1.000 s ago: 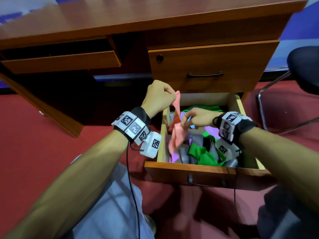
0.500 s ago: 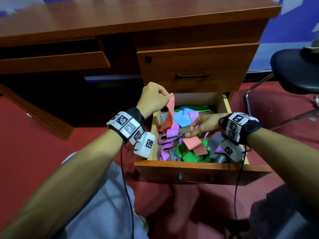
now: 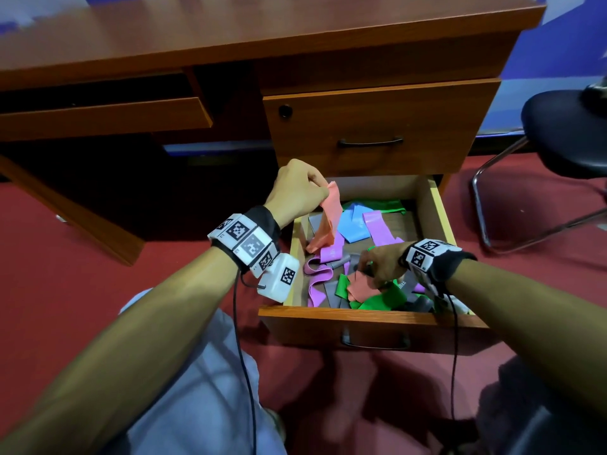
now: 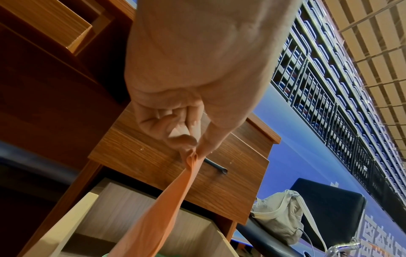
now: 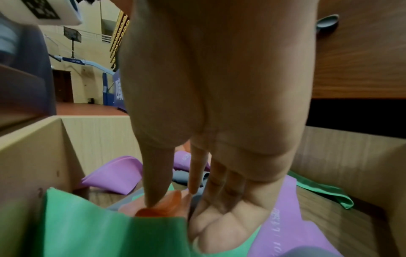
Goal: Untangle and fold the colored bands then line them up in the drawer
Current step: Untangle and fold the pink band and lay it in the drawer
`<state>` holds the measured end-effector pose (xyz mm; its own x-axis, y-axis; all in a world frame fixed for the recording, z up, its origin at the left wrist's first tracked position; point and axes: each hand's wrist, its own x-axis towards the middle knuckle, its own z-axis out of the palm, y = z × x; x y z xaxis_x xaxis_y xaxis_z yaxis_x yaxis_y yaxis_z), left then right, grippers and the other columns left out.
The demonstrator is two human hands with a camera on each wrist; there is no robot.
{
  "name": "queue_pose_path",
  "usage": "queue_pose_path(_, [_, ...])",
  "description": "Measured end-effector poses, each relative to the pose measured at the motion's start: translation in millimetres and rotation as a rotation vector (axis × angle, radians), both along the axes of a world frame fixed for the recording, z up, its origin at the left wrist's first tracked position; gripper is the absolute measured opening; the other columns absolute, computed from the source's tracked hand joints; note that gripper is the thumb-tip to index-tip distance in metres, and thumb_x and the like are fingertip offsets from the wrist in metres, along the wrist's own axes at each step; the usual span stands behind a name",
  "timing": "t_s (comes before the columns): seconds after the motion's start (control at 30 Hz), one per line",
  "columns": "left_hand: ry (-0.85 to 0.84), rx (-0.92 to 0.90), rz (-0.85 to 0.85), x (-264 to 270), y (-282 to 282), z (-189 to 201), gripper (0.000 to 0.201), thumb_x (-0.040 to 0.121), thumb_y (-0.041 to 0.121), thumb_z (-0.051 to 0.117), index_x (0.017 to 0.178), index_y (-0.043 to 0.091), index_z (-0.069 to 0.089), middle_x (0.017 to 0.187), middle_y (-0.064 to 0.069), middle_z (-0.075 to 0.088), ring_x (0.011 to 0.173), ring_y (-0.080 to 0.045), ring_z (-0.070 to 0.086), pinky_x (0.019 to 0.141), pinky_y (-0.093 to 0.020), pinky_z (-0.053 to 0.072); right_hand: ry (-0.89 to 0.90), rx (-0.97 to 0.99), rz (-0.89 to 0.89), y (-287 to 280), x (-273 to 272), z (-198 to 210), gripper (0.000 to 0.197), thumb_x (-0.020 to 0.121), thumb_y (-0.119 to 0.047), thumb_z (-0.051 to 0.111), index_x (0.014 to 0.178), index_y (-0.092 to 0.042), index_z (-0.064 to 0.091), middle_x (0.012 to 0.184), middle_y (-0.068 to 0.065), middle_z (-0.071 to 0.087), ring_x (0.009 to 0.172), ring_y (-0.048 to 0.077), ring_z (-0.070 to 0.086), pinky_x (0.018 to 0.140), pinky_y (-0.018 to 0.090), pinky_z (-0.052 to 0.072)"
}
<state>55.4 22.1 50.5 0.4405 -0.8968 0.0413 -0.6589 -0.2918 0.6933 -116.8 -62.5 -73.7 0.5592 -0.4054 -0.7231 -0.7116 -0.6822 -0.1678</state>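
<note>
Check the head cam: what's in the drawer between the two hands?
In the head view, the orange band runs from the left hand down toward the right hand, over purple bands and a grey band.

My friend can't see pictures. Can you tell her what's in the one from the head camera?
A person's left hand holds up one end of an orange band over an open wooden drawer, while the right hand pinches its other end low in the drawer. Purple, green, blue and grey bands lie jumbled inside.
</note>
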Motion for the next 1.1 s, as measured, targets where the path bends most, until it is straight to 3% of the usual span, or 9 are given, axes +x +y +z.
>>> queue_pose_path(0.13, [0.000, 0.004, -0.013, 1, 2, 1, 0.015, 0.085, 0.004, 0.070, 0.081, 0.012, 0.081, 0.073, 0.005, 0.068, 0.070, -0.005, 0.060, 0.056, -0.016, 0.043, 0.040, 0.041, 0.079, 0, 2, -12, 0.069, 0.072, -0.001, 0.073, 0.136, -0.024, 0.059, 0.123, -0.002, 0.067, 0.102, 0.020, 0.065, 0.074, 0.029, 0.057])
queue_pose_path(0.2, [-0.004, 0.006, -0.015, 2, 3, 2, 0.015, 0.085, 0.005, 0.071, 0.080, 0.013, 0.081, 0.073, 0.006, 0.068, 0.071, -0.005, 0.060, 0.056, -0.016, 0.042, 0.013, -0.001, 0.109, 3, 4, -11, 0.051, 0.081, -0.009, 0.067, 0.130, -0.024, 0.065, 0.120, -0.006, 0.067, 0.101, 0.017, 0.061, 0.079, 0.027, 0.051])
queue_pose_path(0.3, [-0.001, 0.011, -0.018, 2, 4, 2, 0.014, 0.086, 0.006, 0.071, 0.081, 0.013, 0.081, 0.077, 0.004, 0.071, 0.075, -0.006, 0.064, 0.058, -0.018, 0.045, -0.029, -0.071, 0.087, 3, 9, -10, 0.018, 0.093, -0.027, 0.057, 0.101, -0.021, 0.072, 0.100, -0.001, 0.067, 0.088, 0.020, 0.059, 0.076, 0.029, 0.049])
queue_pose_path(0.5, [-0.001, 0.014, -0.016, 1, 5, 4, 0.017, 0.086, 0.004, 0.069, 0.079, 0.013, 0.081, 0.076, 0.004, 0.071, 0.071, -0.004, 0.062, 0.054, -0.013, 0.042, -0.071, -0.114, 0.083, 3, 10, -17, 0.024, 0.092, -0.034, 0.066, 0.079, -0.015, 0.072, 0.072, 0.000, 0.061, 0.070, 0.018, 0.055, 0.059, 0.023, 0.041])
queue_pose_path(0.6, [0.001, 0.015, -0.015, 1, 6, 5, 0.018, 0.086, 0.003, 0.068, 0.078, 0.014, 0.081, 0.076, 0.003, 0.070, 0.071, -0.004, 0.060, 0.054, -0.012, 0.041, -0.066, -0.097, 0.104, 4, 12, -20, 0.012, 0.086, -0.024, 0.074, 0.090, -0.015, 0.068, 0.085, 0.000, 0.064, 0.079, 0.018, 0.058, 0.053, 0.019, 0.040])
queue_pose_path(0.7, [0.001, 0.017, -0.014, 0, 6, 5, 0.018, 0.087, 0.003, 0.068, 0.080, 0.014, 0.081, 0.078, 0.002, 0.071, 0.072, -0.005, 0.061, 0.054, -0.013, 0.040, -0.059, -0.100, 0.090, 4, 11, -18, 0.033, 0.082, -0.021, 0.077, 0.113, -0.011, 0.068, 0.108, 0.003, 0.073, 0.099, 0.022, 0.067, 0.075, 0.028, 0.055])
queue_pose_path(0.8, [-0.003, 0.014, -0.017, -1, 6, 6, 0.018, 0.086, 0.003, 0.068, 0.082, 0.013, 0.081, 0.080, 0.001, 0.071, 0.073, -0.006, 0.061, 0.054, -0.013, 0.041, -0.132, -0.132, 0.048, -2, 9, -11, 0.043, 0.081, -0.021, 0.077, 0.122, -0.017, 0.065, 0.100, -0.002, 0.069, 0.091, 0.018, 0.063, 0.075, 0.025, 0.050])
queue_pose_path(0.97, [-0.024, 0.017, -0.019, 0, 4, 6, 0.016, 0.088, 0.004, 0.068, 0.084, 0.013, 0.081, 0.080, 0.003, 0.069, 0.071, -0.003, 0.059, 0.052, -0.010, 0.038, -0.312, -0.218, -0.036, -21, 4, 15, 0.033, 0.075, -0.018, 0.083, 0.106, -0.016, 0.074, 0.090, 0.001, 0.071, 0.079, 0.016, 0.061, 0.064, 0.023, 0.046])
queue_pose_path(1.1, [-0.032, 0.013, -0.025, 0, 3, 4, 0.015, 0.087, 0.004, 0.070, 0.084, 0.013, 0.081, 0.080, 0.003, 0.069, 0.074, -0.005, 0.061, 0.055, -0.012, 0.040, -0.334, -0.363, -0.011, -25, -6, 27, 0.022, 0.077, -0.011, 0.070, 0.095, -0.022, 0.076, 0.092, 0.001, 0.071, 0.085, 0.025, 0.068, 0.071, 0.033, 0.056])
